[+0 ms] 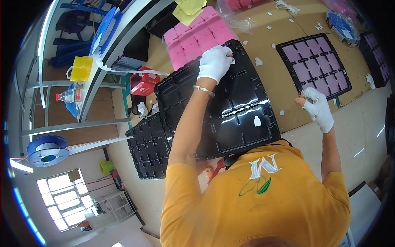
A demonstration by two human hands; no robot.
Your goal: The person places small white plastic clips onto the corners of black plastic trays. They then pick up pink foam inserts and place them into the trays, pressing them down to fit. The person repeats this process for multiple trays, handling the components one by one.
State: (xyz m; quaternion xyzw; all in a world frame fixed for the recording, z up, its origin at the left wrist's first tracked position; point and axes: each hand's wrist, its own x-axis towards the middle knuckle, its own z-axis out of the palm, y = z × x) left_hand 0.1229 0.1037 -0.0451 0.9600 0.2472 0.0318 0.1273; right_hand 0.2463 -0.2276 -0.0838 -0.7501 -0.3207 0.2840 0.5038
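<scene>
At the far left, a blue-rimmed reel (47, 151) carries a pale strip that runs toward a smaller-looking black tray (149, 144). Above it a clear bottle (70, 96) with a red cap lies beside a metal frame, near a yellow container (81, 68). Further right, a red box (145, 82) sits near the large black tray (224, 103), which slants in front of the person and overlaps the smaller one. The gloved left hand (216, 64) reaches over this tray to its far edge, fingers bent downward and drawn together, a small white piece (233, 61) right at their tips; pink molded blocks (197, 35) lie just beyond. A white bottle-shaped cutout (257, 121) rests on the tray's near part, well apart from those fingers. White scraps dot the brown cardboard (265, 76) to the right. There the gloved right hand (317, 108) has its fingers partly curled and its thumb out to the left, beside the near edge of a pink-filled black tray (314, 66); at this size I cannot tell whether either hand actually grips anything. Beyond lies a blue roll (342, 29).
</scene>
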